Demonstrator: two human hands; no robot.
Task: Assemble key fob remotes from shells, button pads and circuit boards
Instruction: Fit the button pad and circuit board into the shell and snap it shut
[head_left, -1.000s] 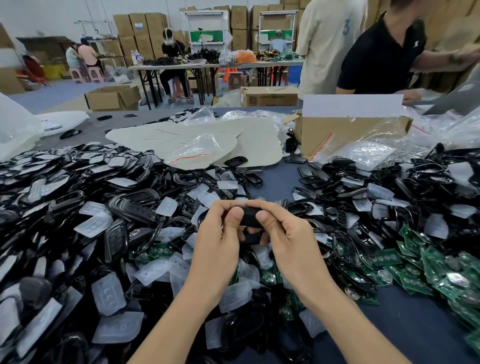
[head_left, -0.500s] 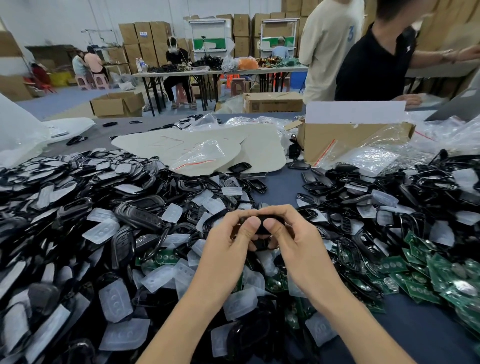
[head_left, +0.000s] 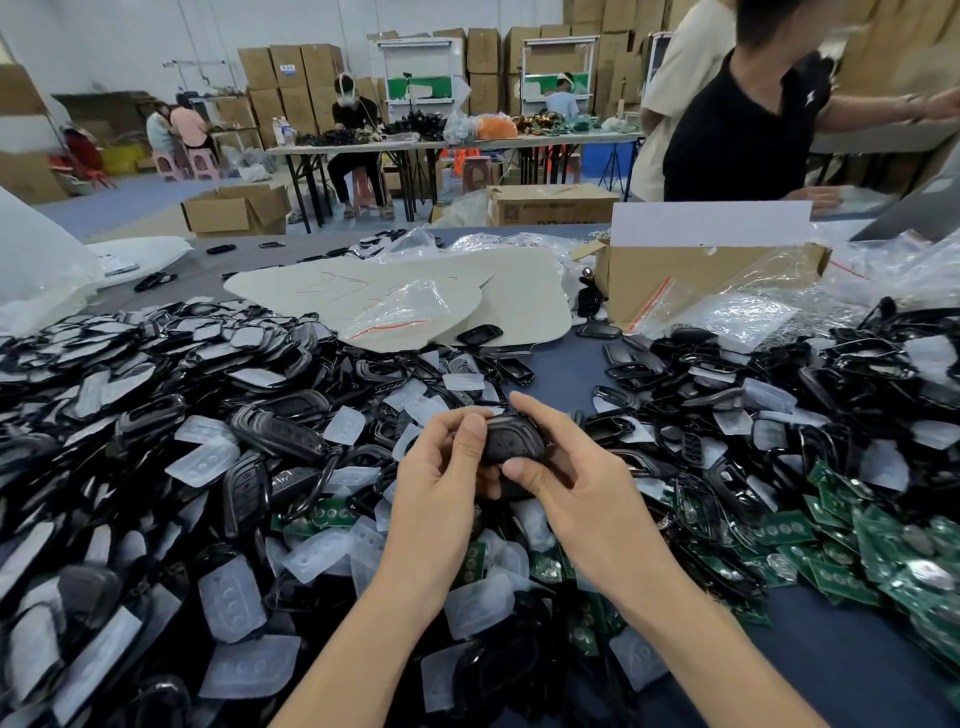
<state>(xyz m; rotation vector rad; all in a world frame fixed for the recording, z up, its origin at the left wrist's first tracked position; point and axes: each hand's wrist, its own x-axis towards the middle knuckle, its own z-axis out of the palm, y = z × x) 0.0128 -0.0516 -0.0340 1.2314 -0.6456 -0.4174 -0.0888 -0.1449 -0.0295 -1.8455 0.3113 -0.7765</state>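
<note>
A black key fob (head_left: 511, 439) is held between both hands above the middle of the table, its buttoned face turned up. My left hand (head_left: 441, 480) pinches its left end with thumb and fingers. My right hand (head_left: 574, 483) grips its right end, forefinger over the top and thumb below. Heaps of black shells (head_left: 156, 415) and translucent white button pads (head_left: 231, 597) cover the left side. Green circuit boards (head_left: 841, 551) lie at the right and under my hands.
More black shells (head_left: 857, 384) pile up at the right. An open cardboard box (head_left: 696, 280) with plastic bags stands at the back right, beige sheets (head_left: 405, 296) at the back centre. A person in black (head_left: 748, 124) stands beyond the table.
The fob has been turned in my hands so that its buttoned face shows, and my right forefinger now reaches over its top. My view has tipped upward a little.
</note>
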